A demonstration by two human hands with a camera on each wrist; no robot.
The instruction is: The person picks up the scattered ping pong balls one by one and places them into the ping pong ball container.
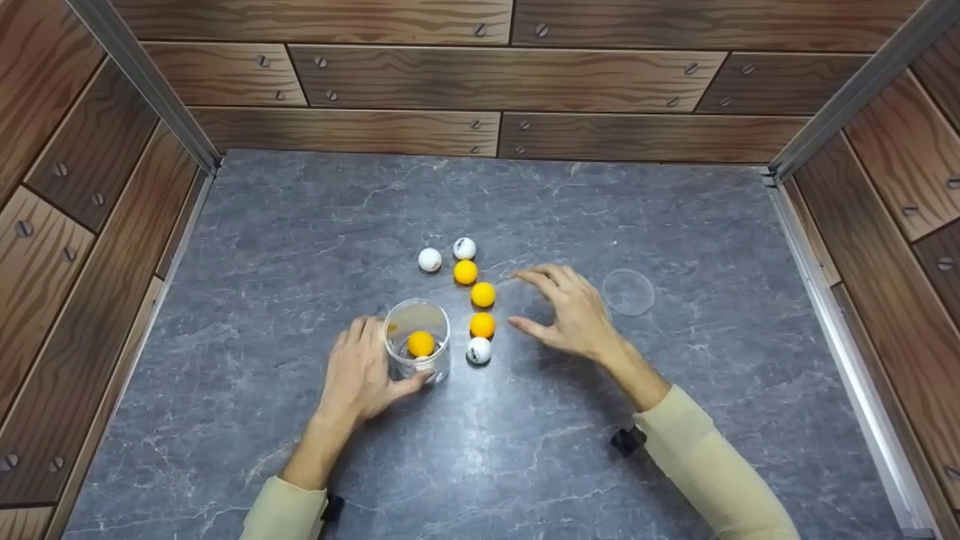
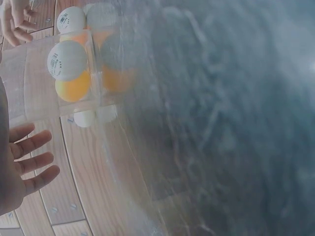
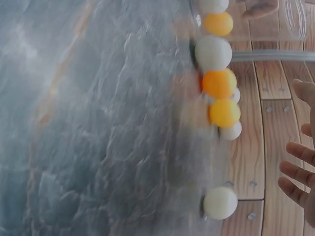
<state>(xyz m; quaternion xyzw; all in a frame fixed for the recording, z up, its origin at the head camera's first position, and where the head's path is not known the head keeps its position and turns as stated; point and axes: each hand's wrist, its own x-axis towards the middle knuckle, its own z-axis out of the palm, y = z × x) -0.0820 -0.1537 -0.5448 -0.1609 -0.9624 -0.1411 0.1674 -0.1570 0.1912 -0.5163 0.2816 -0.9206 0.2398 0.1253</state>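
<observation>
Balls (image 1: 483, 295) are risking scatter if nudged; left grip (image 1: 361, 373) is clasping cup (image 1: 417, 316), right grip (image 1: 576, 313) is gaping, empty.

Looks like small built booth, maybe for tests in lab; can't tell what bigger room is around it. Wide flat grey counter with pale, stone-like streaks (image 1: 300, 217) fills bottom. Brown wood-plank back wall (image 1: 507, 79), brown wood-plank left wall (image 1: 90, 135) and brown wood-plank right wall (image 1: 862, 172) close in three sides. Wood lines and round grey screws (image 1: 542, 30) look drawn, like cartoon. Straight grey metal posts (image 1: 142, 82) at far corners. Long shiny metal strip (image 1: 864, 405) along right edge.
</observation>
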